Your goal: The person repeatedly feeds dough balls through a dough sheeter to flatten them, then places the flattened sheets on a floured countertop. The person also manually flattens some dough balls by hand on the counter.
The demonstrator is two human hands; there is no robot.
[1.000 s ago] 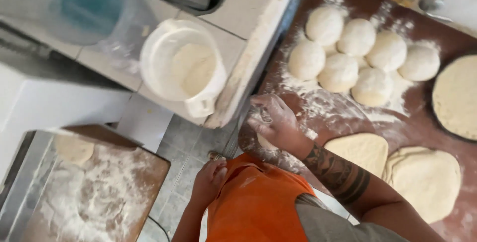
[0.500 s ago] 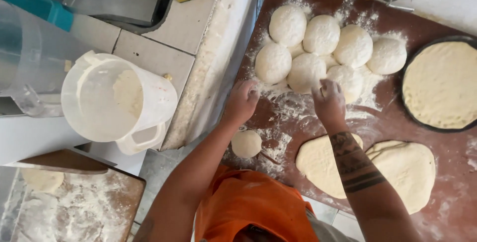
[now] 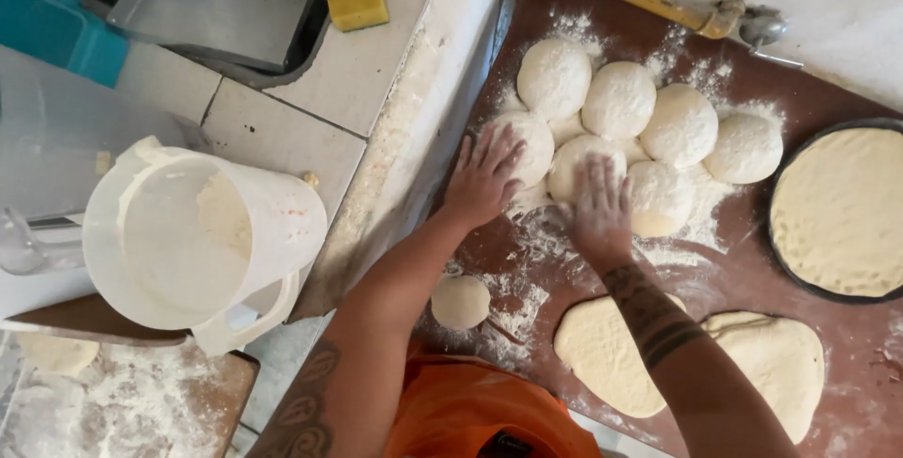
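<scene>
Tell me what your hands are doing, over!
Left hand flat on a dough ball. Right hand flat on the next ball. Small dough piece beside the left arm. Nothing blocking.

Bare floured board (image 3: pixel 752 275) between dough balls (image 3: pixel 621 101), flattened rounds (image 3: pixel 602 355) and, seemingly, a pan (image 3: pixel 837 213).

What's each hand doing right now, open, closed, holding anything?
Left hand: open, flat on a dough ball.
Right hand: open, fingers spread, on another dough ball.
</scene>
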